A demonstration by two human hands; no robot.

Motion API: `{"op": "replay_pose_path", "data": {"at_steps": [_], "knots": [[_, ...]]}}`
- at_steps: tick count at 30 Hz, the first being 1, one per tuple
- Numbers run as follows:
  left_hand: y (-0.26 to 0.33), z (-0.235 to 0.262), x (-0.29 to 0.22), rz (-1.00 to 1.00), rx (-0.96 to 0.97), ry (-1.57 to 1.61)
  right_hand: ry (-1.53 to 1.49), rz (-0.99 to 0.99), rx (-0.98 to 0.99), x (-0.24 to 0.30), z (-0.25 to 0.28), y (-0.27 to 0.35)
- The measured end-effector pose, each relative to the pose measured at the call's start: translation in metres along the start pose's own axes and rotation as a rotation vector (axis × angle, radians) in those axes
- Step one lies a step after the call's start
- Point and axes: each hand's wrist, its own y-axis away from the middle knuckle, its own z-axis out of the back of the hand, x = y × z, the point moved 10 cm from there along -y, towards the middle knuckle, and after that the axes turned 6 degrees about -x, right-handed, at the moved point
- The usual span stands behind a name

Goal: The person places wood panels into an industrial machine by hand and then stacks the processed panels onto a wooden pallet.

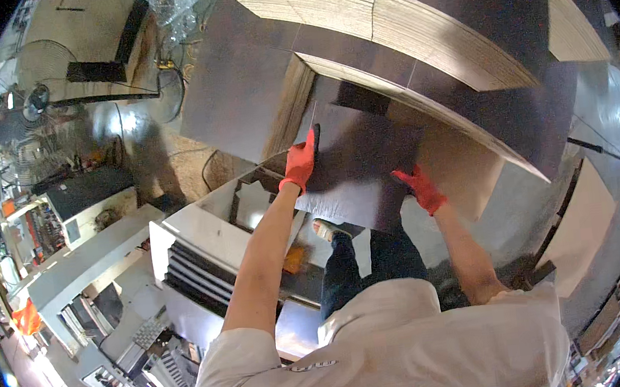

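A dark brown, smooth rectangular board (359, 158) lies tilted in front of my body, between my two red-gloved hands. My left hand (301, 163) grips its left edge, one finger stretched forward along the side. At the opposite edge my right hand (423, 191) has its thumb over the board's top, and the other fingers are mostly hidden. Just beyond the board stands a stack of similar dark boards (237, 73) with pale layered edges. A lighter tan board (458, 163) shows beside and below my right hand.
Tall stacks of boards (452, 35) fill the far side. A white machine or cabinet (209, 238) stands close on my left, with a fan (36, 101) farther back. Clear plastic wrap (173, 4) lies at the top. Another pale board (574, 226) is at the right.
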Motion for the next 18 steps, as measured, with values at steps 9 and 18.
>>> {"op": "replay_pose_path", "data": {"at_steps": [9,18], "knots": [[-0.059,-0.041,0.016,0.240,0.018,-0.083,0.540,0.124,0.144,-0.048,0.011,-0.093],[0.069,-0.058,0.110,0.539,-0.790,0.644,0.602,0.070,-0.127,-0.088,0.023,-0.125]]}}
